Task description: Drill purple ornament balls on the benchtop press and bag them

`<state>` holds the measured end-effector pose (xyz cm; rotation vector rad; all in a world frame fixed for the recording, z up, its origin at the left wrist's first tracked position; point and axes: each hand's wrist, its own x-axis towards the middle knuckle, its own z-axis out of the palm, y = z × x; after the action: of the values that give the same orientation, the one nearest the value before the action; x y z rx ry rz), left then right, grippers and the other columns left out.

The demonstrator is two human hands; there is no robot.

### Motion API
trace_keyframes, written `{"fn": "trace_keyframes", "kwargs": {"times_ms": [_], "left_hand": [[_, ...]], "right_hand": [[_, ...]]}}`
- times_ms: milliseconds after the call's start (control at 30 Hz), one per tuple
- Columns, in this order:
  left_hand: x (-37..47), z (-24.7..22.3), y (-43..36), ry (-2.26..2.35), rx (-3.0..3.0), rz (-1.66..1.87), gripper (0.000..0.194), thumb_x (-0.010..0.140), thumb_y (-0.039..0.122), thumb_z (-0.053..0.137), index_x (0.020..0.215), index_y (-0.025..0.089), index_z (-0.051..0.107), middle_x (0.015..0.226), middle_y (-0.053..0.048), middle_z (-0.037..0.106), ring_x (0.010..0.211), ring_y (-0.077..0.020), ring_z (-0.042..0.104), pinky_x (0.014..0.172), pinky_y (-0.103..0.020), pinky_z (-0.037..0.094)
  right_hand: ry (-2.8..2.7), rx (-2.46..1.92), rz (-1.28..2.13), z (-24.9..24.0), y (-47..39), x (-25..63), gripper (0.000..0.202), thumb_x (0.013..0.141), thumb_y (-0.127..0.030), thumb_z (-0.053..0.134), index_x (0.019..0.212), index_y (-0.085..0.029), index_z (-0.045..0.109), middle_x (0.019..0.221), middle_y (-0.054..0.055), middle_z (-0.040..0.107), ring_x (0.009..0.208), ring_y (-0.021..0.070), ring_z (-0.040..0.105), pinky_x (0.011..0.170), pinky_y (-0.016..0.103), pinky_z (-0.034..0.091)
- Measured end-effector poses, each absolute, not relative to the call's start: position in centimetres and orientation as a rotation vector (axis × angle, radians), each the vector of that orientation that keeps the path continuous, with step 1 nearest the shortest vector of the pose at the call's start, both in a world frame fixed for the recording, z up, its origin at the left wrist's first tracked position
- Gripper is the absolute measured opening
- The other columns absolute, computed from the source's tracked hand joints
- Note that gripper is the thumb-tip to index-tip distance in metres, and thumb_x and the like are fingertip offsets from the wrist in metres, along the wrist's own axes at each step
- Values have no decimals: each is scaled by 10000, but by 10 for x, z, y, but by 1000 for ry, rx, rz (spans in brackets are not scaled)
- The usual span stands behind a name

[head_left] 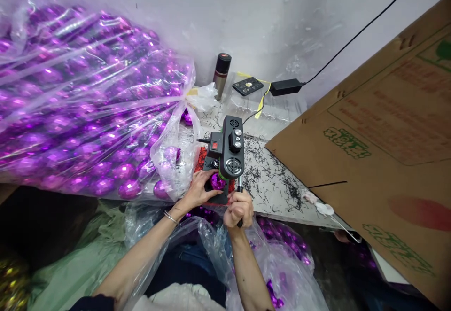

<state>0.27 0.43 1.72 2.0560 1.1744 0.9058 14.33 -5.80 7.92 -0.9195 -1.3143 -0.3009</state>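
Between the thumb and fingers of my left hand is a shiny purple ball, held under the front end of a small black machine. The machine has round vents, silver knobs and a red switch on its side box. My right hand is wrapped round the black handle of a lever at the machine's front right. A black base plate over a red patterned mat lies beneath. The ball's top is partly hidden by the machine.
A tied clear bag of purple balls fills the left. Behind the machine stand a dark bottle, a phone and a power adapter. Black bits litter the table. A large cardboard box borders the right; plastic bags hang in front.
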Motion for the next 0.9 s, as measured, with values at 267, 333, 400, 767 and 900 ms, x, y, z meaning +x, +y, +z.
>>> {"fn": "trace_keyframes", "kwargs": {"times_ms": [267, 333, 400, 767, 900], "left_hand": [[5, 15, 9, 1148, 2000, 923, 599, 850, 398, 970, 1379, 226, 748, 1342, -128, 813, 1274, -348, 747, 1155, -532, 550], [6, 16, 10, 1148, 1999, 936, 633, 848, 403, 976, 1404, 217, 738, 1348, -135, 810, 1279, -349, 747, 1153, -532, 554], [8, 16, 12, 1147, 1995, 949, 683, 824, 397, 999, 1425, 220, 728, 1349, -135, 810, 1277, -351, 750, 1144, -535, 567], [-25, 24, -52, 1076, 2273, 954, 737, 940, 294, 882, 1603, 233, 566, 1601, -216, 672, 1498, -399, 661, 1259, -643, 535], [-48, 51, -59, 1103, 2301, 1007, 744, 1032, 434, 777, 1689, 235, 491, 1672, -215, 617, 1539, -381, 629, 1219, -569, 599]], "right_hand": [[-1336, -890, -219, 73, -55, 145, 414, 1168, -265, 372, 772, -246, 490, 746, -33, 558, 618, 123, 590, 647, 315, 526], [-1387, -885, -242, 72, -55, 147, 402, 1161, -262, 392, 770, -246, 487, 746, -35, 558, 616, 122, 587, 655, 317, 517], [-1403, -894, -262, 78, -55, 149, 411, 1158, -252, 390, 755, -247, 471, 730, -41, 549, 600, 118, 571, 656, 315, 506], [-1377, -1053, -127, 139, -69, 151, 368, 1091, -134, 500, 742, -243, 549, 692, -17, 601, 647, 147, 615, 610, 313, 459], [-1393, -1024, -126, 122, -70, 150, 376, 1082, -110, 485, 739, -246, 555, 694, -16, 596, 666, 150, 626, 613, 307, 473]]}}
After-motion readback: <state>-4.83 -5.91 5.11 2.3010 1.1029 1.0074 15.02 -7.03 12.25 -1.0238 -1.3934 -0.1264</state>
